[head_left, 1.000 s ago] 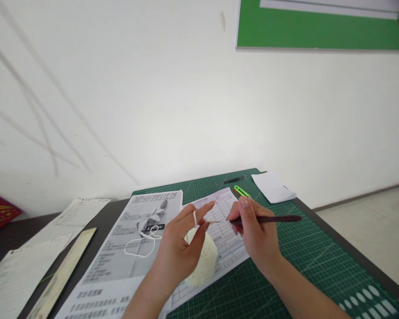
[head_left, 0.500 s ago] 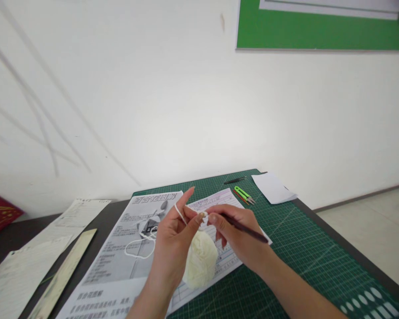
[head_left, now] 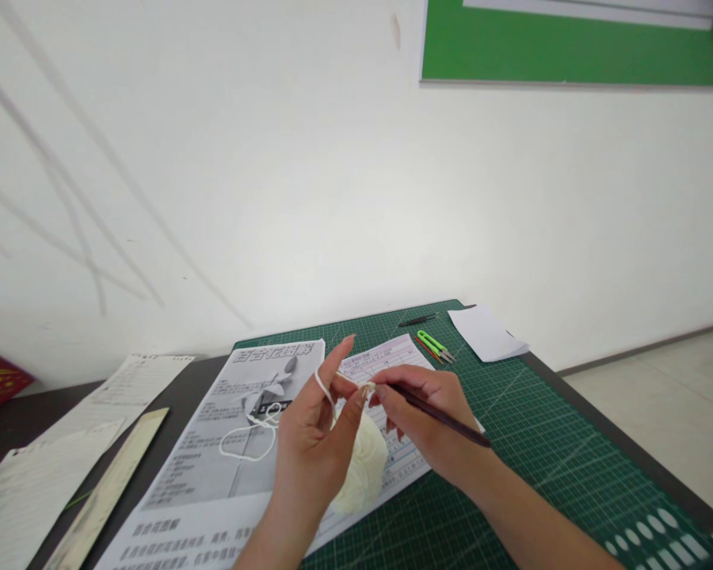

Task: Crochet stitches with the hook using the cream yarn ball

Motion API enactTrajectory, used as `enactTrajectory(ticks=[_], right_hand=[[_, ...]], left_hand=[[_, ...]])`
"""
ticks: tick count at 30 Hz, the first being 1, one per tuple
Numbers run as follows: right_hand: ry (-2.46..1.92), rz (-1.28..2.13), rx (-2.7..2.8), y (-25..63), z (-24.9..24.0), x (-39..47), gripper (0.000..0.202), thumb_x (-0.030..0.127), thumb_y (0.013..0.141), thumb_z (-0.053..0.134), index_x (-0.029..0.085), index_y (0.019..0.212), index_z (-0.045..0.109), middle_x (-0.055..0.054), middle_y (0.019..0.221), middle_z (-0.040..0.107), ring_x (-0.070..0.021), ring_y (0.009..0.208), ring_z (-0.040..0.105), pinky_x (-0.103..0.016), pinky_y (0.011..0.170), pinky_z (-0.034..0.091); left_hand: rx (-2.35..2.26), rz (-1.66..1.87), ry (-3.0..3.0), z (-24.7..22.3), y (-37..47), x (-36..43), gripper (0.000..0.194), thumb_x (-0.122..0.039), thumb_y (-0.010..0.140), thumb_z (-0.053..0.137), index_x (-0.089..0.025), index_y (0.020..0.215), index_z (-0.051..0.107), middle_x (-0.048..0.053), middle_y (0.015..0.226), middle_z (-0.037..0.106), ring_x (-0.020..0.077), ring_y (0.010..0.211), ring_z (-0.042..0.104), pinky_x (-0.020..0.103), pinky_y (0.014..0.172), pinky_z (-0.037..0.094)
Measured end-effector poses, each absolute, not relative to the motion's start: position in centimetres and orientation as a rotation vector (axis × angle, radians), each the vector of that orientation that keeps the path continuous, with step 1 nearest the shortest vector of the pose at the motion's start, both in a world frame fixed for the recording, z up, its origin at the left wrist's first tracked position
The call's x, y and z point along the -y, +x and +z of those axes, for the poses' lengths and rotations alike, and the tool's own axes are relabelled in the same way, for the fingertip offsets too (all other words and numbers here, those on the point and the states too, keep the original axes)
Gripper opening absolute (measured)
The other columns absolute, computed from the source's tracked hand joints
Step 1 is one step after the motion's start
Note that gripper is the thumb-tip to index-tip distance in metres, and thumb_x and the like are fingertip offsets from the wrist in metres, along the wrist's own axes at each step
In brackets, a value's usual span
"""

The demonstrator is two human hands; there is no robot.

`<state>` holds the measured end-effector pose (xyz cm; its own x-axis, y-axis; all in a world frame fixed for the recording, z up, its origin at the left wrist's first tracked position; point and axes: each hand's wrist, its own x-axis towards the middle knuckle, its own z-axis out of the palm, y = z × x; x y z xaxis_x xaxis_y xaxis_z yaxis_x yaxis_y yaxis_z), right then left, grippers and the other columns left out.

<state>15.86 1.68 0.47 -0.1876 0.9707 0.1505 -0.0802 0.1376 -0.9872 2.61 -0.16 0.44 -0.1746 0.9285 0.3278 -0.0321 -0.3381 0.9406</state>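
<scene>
My left hand pinches a small piece of white yarn work between thumb and fingers. Its index finger points up, with a strand of white yarn looped round it. Closed round the dark handle of a crochet hook, my right hand meets the left at the yarn work. The hook's tip is hidden at the fingertips. Beneath the hands a cream yarn ball rests on a printed form, partly covered by my left hand. Loose yarn curls over a printed sheet with a flower picture.
A green cutting mat covers much of the dark table. Green thread snips, a dark slim tool and white paper lie towards the back. On the left are a ruler and handwritten sheets. A wall rises behind.
My right hand has tilted a little, and the hook's handle end sits slightly further right and lower. The left index finger has shifted slightly right, with its yarn loop. The view has shifted slightly.
</scene>
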Motion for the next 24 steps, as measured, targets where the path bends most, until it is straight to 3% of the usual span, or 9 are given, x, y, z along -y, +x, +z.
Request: enactTrajectory(ticks=[12, 17, 24], right_hand=[[-0.988, 1.147, 1.475, 16.1, 0.6, -1.6, 0.011, 0.018, 0.080, 0.061, 0.017, 0.079, 0.072, 0.002, 0.059, 0.062, -0.0074, 0.048, 0.051, -0.017, 0.045, 0.039], [-1.007, 1.165, 1.461, 16.1, 1.0, -1.5, 0.011, 0.018, 0.079, 0.060, 0.017, 0.077, 0.071, 0.003, 0.057, 0.060, -0.0075, 0.049, 0.051, -0.017, 0.046, 0.039], [-1.009, 1.306, 1.380, 16.1, 1.3, -1.7, 0.011, 0.019, 0.075, 0.061, 0.015, 0.069, 0.069, 0.002, 0.056, 0.062, -0.0053, 0.044, 0.050, -0.016, 0.043, 0.039]], left_hand=[[-1.049, 1.587, 1.360, 0.3, 1.6, -0.6, 0.045, -0.021, 0.078, 0.070, -0.033, 0.121, 0.063, -0.003, 0.077, 0.061, 0.0104, 0.073, 0.054, 0.023, 0.072, 0.043], [-1.076, 1.780, 1.078, 1.2, 0.8, -1.2, 0.027, -0.037, 0.083, 0.062, -0.024, 0.103, 0.073, 0.001, 0.076, 0.066, 0.0110, 0.066, 0.049, 0.024, 0.064, 0.040], [-0.985, 1.950, 0.951, 2.4, -0.9, -1.7, 0.027, -0.033, 0.082, 0.063, -0.015, 0.100, 0.073, 0.003, 0.069, 0.065, 0.0118, 0.061, 0.047, 0.024, 0.057, 0.038]])
